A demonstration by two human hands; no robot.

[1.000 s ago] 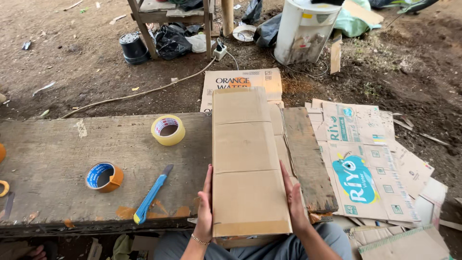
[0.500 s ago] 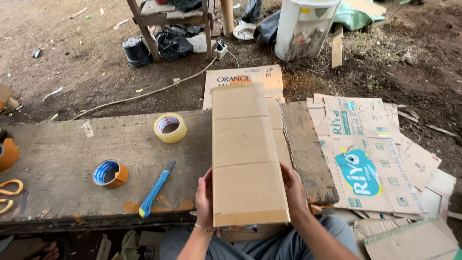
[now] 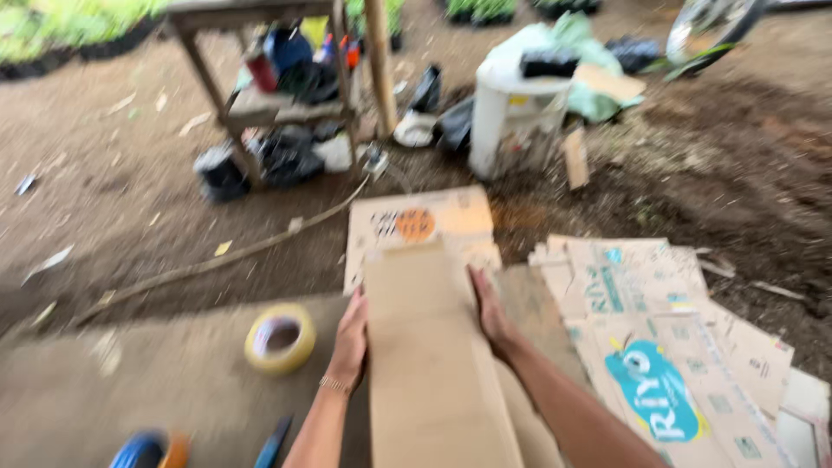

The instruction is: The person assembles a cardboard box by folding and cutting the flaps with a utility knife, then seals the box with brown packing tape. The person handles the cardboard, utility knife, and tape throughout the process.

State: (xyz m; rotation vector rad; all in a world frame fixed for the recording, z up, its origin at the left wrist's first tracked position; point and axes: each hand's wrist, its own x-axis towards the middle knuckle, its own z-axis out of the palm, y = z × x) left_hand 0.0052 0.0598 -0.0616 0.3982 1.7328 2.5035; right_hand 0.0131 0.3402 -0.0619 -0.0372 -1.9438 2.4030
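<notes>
The flattened cardboard box [image 3: 429, 364] lies lengthwise on the weathered wooden table [image 3: 156, 381], running from the near edge away toward the dirt, and it is gripped at both long edges. Compared with half a second back, the hands have slid up the sides: then they were down by the near end, now the left hand [image 3: 351, 338] is pressed flat along the left edge about halfway up and the right hand [image 3: 490, 312] higher still on the right edge, fingers stretched out straight rather than curled. The view has also tipped up and forward and gone blurry, so the near end of the board runs off the bottom. The cardboard is plain brown, unprinted on this face, long and narrow; its fold lines, clear earlier, are lost in the blur. The yellow tape roll [image 3: 279, 338] sits just left of the left hand, in the same spot on the table. Printed flattened cartons [image 3: 659, 347] are spread to the right.
</notes>
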